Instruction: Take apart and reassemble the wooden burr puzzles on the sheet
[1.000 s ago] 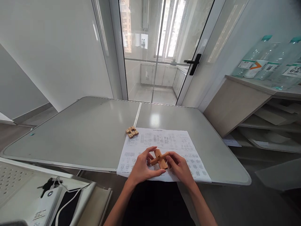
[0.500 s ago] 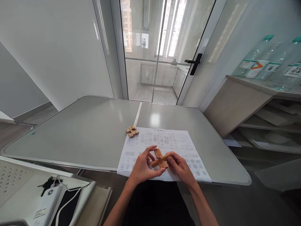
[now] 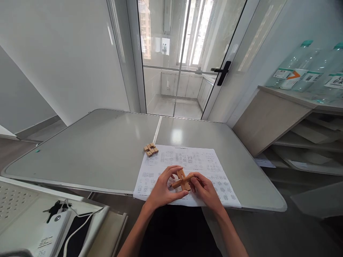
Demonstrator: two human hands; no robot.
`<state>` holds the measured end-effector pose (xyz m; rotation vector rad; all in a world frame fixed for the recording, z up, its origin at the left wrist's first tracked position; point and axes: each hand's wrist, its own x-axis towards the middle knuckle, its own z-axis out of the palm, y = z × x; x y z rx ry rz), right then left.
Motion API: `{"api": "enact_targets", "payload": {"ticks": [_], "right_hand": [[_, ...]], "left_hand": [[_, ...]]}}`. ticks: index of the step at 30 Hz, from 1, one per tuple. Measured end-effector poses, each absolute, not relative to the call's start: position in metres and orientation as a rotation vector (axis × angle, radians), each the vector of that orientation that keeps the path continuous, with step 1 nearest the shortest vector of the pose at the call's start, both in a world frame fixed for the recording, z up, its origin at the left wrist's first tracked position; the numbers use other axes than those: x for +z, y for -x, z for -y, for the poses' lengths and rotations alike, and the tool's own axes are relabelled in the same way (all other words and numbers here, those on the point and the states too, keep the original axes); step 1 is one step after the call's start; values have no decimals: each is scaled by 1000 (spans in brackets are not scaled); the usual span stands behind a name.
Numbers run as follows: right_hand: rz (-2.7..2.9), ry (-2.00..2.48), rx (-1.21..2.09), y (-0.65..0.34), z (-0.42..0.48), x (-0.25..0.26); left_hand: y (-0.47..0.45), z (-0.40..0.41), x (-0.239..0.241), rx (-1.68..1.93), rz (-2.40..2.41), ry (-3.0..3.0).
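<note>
A cross-shaped wooden puzzle (image 3: 182, 180) made of interlocked bars is held between both hands just above a printed instruction sheet (image 3: 203, 162). My left hand (image 3: 163, 189) pinches its left side with fingers curled over the top. My right hand (image 3: 205, 191) grips its right arm with closed fingers. A second small cluster of wooden puzzle blocks (image 3: 150, 149) lies at the sheet's far left corner, untouched.
The sheet lies at the near edge of a grey folding table (image 3: 102, 146). A white tray at the lower left holds a power bank (image 3: 52, 233), cable and keys. Shelves with large water bottles (image 3: 297, 67) stand at the right. A glass door is behind the table.
The hands and the wooden cross have shifted very slightly; the cross has turned a little in the fingers. Nothing else moved.
</note>
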<state>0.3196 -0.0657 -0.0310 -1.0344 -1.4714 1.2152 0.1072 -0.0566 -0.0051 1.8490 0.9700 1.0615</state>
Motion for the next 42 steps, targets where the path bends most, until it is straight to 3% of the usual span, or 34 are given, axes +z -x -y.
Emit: {"api": "enact_targets", "payload": {"ticks": [13, 42], "right_hand": [[1508, 972, 1198, -317, 67, -35], [1400, 1056, 1310, -317, 66, -23]], "left_hand": [[-102, 52, -10, 887, -792, -1462], [-101, 53, -16, 969, -958, -1681]]}}
